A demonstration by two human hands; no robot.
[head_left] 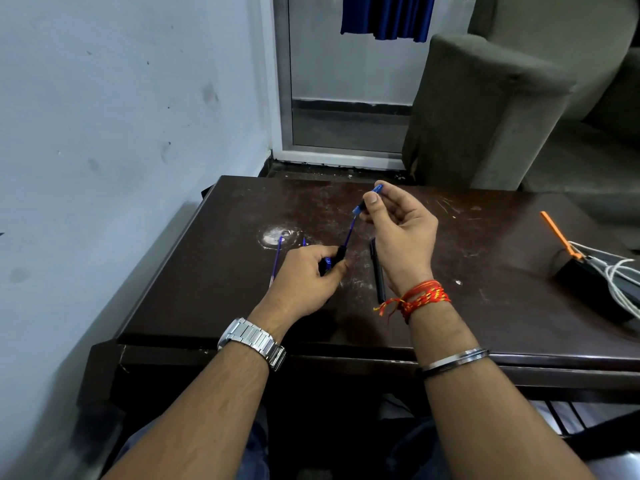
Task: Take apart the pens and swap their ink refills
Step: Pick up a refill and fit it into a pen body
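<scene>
Overhead, two hands gripping one pen (341, 252), two refills, one barrel (378, 275)

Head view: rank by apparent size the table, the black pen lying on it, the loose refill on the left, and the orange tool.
1. table
2. black pen
3. loose refill and orange tool: they look alike in length, and the tool lies farther off, so they are unranked.

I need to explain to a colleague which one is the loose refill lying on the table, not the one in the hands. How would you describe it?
Start at the dark wooden table and find the pale worn patch near its left side. The loose refill lies flat there, running from the patch toward the person, just left of the left hand. Unlike the black pen barrel by the right hand, it is a thin blue-violet tube, and no hand touches it.
</scene>
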